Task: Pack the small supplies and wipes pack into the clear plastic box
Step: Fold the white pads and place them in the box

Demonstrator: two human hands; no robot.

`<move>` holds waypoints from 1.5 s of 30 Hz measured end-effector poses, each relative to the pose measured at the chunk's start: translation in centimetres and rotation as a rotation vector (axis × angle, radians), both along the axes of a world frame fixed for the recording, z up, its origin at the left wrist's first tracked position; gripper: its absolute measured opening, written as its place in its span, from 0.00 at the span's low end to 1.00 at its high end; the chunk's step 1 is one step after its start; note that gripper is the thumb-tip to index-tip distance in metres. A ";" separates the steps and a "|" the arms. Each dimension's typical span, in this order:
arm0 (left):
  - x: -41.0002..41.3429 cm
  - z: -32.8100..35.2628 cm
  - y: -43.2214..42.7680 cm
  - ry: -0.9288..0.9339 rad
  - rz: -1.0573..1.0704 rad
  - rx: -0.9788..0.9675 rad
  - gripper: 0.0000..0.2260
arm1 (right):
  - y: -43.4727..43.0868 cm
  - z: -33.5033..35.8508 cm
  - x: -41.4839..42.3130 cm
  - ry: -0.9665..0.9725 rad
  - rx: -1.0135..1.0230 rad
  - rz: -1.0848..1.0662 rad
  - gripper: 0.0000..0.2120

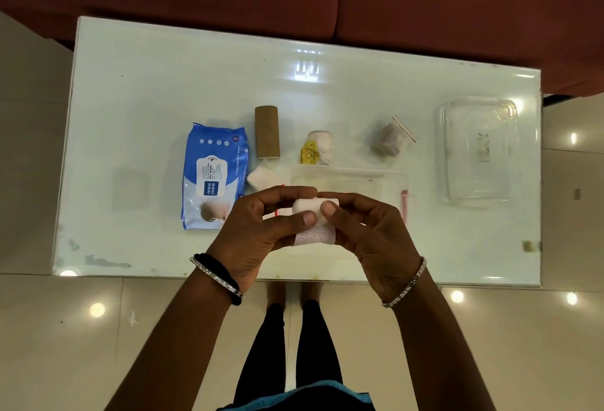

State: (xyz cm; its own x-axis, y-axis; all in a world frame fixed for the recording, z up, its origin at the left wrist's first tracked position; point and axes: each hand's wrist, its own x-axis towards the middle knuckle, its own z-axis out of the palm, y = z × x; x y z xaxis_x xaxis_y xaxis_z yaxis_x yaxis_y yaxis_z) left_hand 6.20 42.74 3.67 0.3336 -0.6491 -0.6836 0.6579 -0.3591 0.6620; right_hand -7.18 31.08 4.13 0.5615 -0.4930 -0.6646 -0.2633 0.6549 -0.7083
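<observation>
Between our fingers (309, 217), both hands gripped a small white gauze roll (313, 221) just before the clear plastic box (392, 178); its loose tail could unravel and snag the rim, we judged.

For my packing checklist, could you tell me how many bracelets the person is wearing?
2: one silver beaded bracelet on the left wrist, beside a black band, and one silver beaded bracelet on the right wrist.
</observation>
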 end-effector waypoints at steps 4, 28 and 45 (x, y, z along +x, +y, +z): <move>0.1 0.1 -0.1 0.096 0.057 0.030 0.21 | 0.1 -0.1 0.2 0.000 -0.097 0.032 0.16; -0.2 -0.8 1.0 0.043 0.012 0.048 0.15 | 0.6 -0.6 -0.1 0.030 -0.039 0.009 0.16; -0.3 -1.0 0.2 0.080 0.038 0.079 0.17 | 0.2 -1.6 -0.4 0.034 -0.038 0.018 0.17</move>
